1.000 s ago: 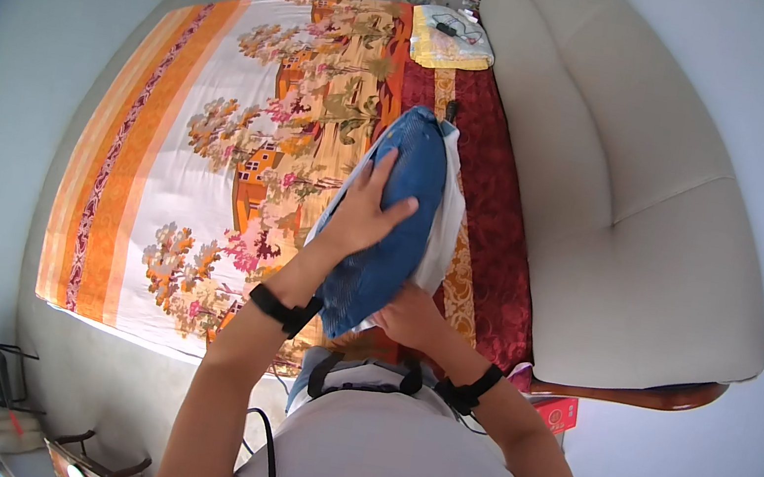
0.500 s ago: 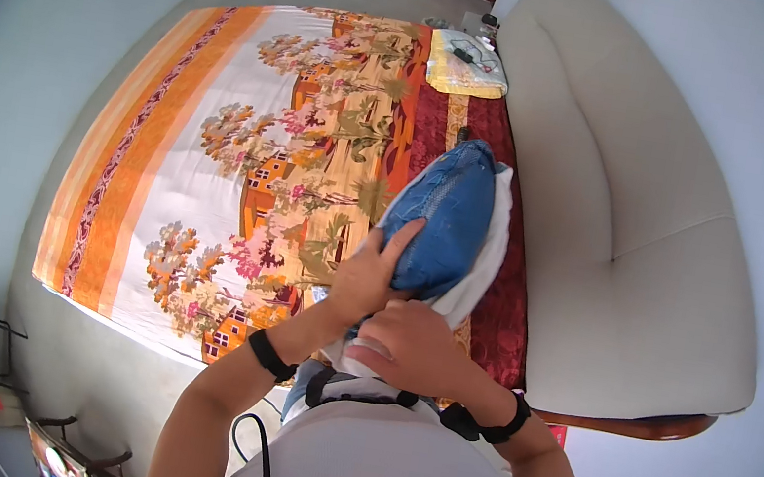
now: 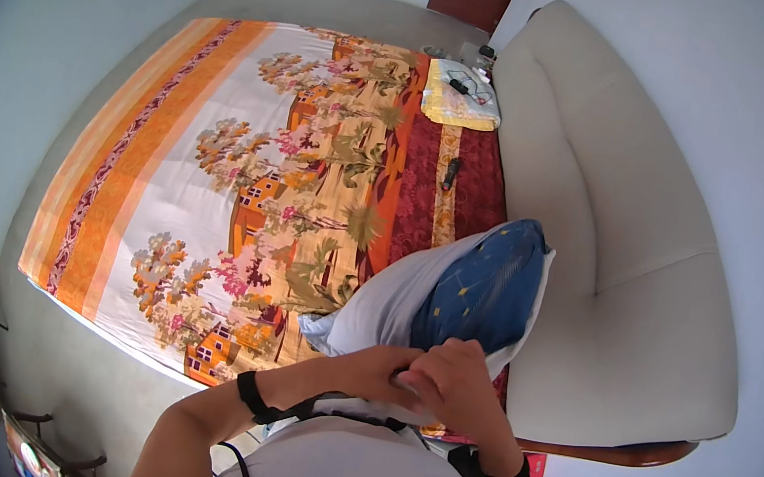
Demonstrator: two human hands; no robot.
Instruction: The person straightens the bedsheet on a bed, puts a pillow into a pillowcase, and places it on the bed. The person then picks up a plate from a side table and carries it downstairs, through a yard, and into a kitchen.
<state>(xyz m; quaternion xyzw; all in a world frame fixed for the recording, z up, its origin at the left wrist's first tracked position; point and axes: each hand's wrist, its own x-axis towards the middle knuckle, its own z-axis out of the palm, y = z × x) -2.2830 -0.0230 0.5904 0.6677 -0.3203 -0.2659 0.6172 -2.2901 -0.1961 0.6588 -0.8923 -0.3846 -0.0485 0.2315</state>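
Observation:
A plump pillow (image 3: 484, 290), blue with small yellow star marks and a white side, stands tilted over the near right part of the bed. Both of my hands are at its near end, close to my body. My right hand (image 3: 462, 376) is closed on the pillow's edge, thumb toward the left hand. Beside it, my left hand (image 3: 389, 372) is also closed at that edge, its fingertips partly hidden behind the right hand. White cloth spreads out to the left of the blue face, with a pale blue corner (image 3: 314, 330) sticking out.
The bed carries a patterned sheet (image 3: 211, 182) with orange stripes, trees and houses, plus a dark red strip. A padded beige headboard (image 3: 601, 243) runs along the right. A small black object (image 3: 451, 175) and a folded yellow-white cloth (image 3: 464, 102) lie farther up. Chairs are at lower left.
The pillow has swung to the right and turned, showing more of its white side and uncovering the small black object. My left hand has left the blue face for the near edge.

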